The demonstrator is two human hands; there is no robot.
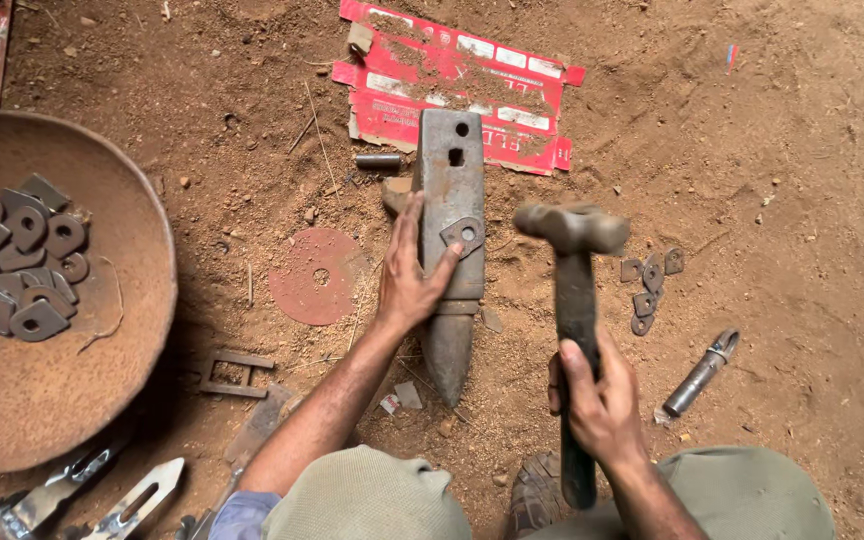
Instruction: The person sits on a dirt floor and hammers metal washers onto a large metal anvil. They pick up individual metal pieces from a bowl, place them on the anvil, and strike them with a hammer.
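- Nearest, at the bottom edge: two knees in grey-green cloth, a dusty shoe (530, 487) between them on the reddish dirt ground (802, 260).
- Near left: shiny slotted metal brackets (102, 495) lying on the dirt, a small rectangular metal frame (235, 373) just beyond.
- Right hand (597, 400) clenched round the dark handle of a heavy steel hammer (574, 290) — head raised, hovering right of the anvil, not touching it.
- Near right: a short grey metal rod with a forked end (700, 373), lying apart from the hammer.
- Left hand (408, 280) spread on the left edge of the long grey iron anvil (450, 230), thumb pressing toward a small flat metal tab with a round hole (463, 235); tab pinned on the anvil face rather than gripped, fingers open and flat.
- Anvil set in the dirt at centre, pointed end nearest, square and round holes at the far end.
- Right of the hammer head: a little cluster of similar holed metal tabs (651, 282) on the ground.
- Left of the anvil: a round reddish abrasive disc (318, 275) — flat in the dust.
- Far left: a wide rusty round pan (72, 400) holding a heap of the same tabs (14, 258).
- Farthest: a short metal cylinder (378, 160) and flattened red-and-white cardboard (457, 85) beyond the anvil.
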